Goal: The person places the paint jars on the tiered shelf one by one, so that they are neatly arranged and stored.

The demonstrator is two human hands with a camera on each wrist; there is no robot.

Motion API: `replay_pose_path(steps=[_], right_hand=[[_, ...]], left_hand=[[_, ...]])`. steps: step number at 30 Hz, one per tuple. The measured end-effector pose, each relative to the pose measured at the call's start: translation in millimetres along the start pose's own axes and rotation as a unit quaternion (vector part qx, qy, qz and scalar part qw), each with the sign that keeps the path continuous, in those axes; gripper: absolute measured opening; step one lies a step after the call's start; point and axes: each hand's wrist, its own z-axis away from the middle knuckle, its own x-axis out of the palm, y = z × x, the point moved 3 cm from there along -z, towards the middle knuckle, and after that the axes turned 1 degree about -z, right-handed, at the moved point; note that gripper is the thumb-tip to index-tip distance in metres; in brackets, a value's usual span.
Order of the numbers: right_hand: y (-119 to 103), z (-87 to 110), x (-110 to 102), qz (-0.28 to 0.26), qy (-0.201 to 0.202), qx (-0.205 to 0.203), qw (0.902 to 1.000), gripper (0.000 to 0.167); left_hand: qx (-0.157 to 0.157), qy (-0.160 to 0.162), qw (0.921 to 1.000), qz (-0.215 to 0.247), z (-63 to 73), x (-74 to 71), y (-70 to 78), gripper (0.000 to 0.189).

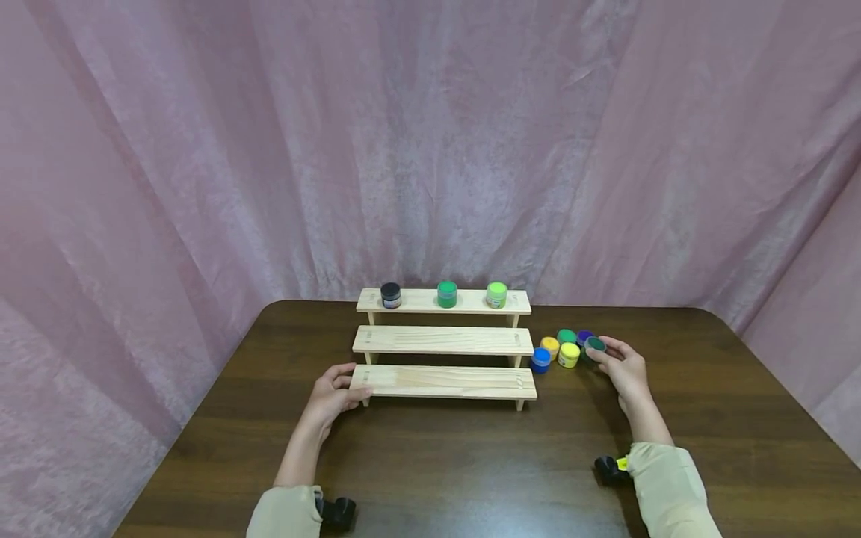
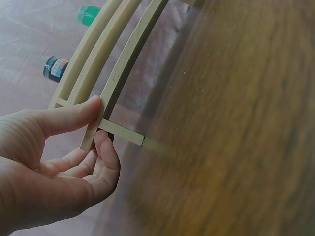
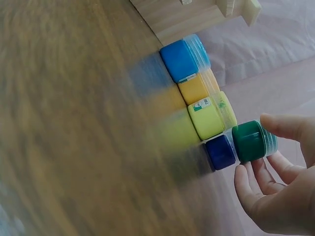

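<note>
My left hand grips the left end of the lowest step of a three-tier wooden stand, thumb on top and fingers underneath. In the right wrist view, my right hand pinches a dark green paint jar by its clear lid, raised above the table. Close beside it stand a dark blue jar, a yellow jar, an orange-yellow jar and a bright blue jar. Another green jar shows behind them in the head view.
On the stand's top tier sit a black jar, a green jar and a light green jar, spaced apart. The brown wooden table reaches back to a pink curtain.
</note>
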Motion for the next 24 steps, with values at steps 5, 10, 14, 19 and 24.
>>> replay_pose_path(steps=[5, 10, 14, 19, 24], right_hand=[[-2.5, 1.6, 0.4, 0.004, 0.001, 0.001, 1.0, 0.062], [-6.3, 3.6, 1.4, 0.006, -0.004, 0.0, 1.0, 0.064], [-11.2, 5.4, 2.3, -0.005, -0.006, -0.005, 1.0, 0.064], [-17.5, 8.2, 4.7, -0.016, -0.013, -0.013, 0.9997, 0.064], [-21.4, 12.6, 9.3, -0.013, -0.03, -0.01, 0.9994, 0.066]], left_hand=[[0.0, 0.001, 1.0, -0.002, 0.0, -0.9, 0.1, 0.061], [0.0, 0.002, 1.0, 0.0, -0.2, -0.9, -0.1, 0.059], [-0.003, 0.004, 1.0, 0.0, 0.3, -0.5, 0.8, 0.059], [-0.005, 0.005, 1.0, 0.0, 0.3, -0.2, 1.9, 0.059], [-0.007, 0.005, 1.0, 0.0, 0.4, -0.2, 1.4, 0.059]])
